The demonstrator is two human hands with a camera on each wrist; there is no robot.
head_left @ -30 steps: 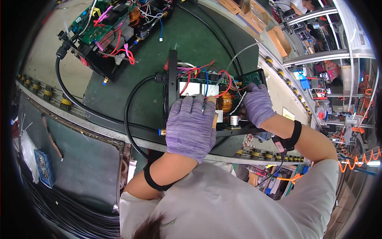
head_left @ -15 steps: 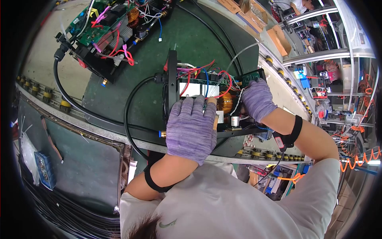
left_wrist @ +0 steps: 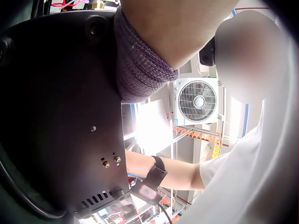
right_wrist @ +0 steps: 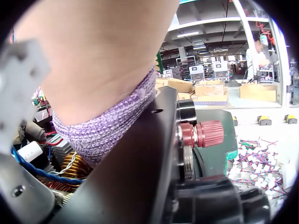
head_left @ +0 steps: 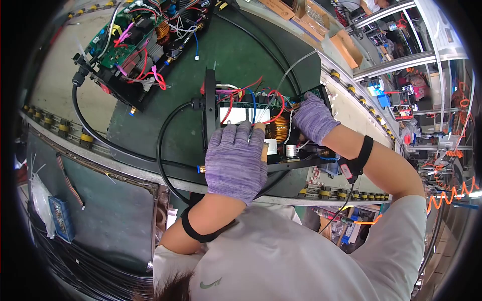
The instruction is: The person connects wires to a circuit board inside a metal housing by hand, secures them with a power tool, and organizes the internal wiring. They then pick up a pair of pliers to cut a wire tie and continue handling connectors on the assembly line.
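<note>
L hand [head_left: 235, 161]: fingers [head_left: 241, 131] straight and together, laid flat on the near half of the open chassis [head_left: 240, 113], pressing down, gripping nothing. R hand [head_left: 312, 119]: fingers curled down into the wiring at the chassis' far-right corner, by a green PCB [head_left: 321, 93]. Can't tell if they pinch a wire or just touch, as the tips are hidden behind the glove. Both hands wear purple knit gloves and black wrist straps.

Chassis: lid off, black metal frame w/ an upright black end panel [head_left: 208, 110] on its left side. Inside are a white plate, a copper toroid coil [head_left: 277, 131] between the two hands, and red, blue and white leads looped over the top. R wrist view shows a red terminal knob [right_wrist: 205, 134] on the panel. A black cable [head_left: 163, 135] runs from the end panel and curves off toward the near edge.

It sits mid green worktop [head_left: 241, 55]. A second open unit [head_left: 135, 40] lies well apart, far left. Cardboard boxes [head_left: 321, 20] are beyond.
</note>
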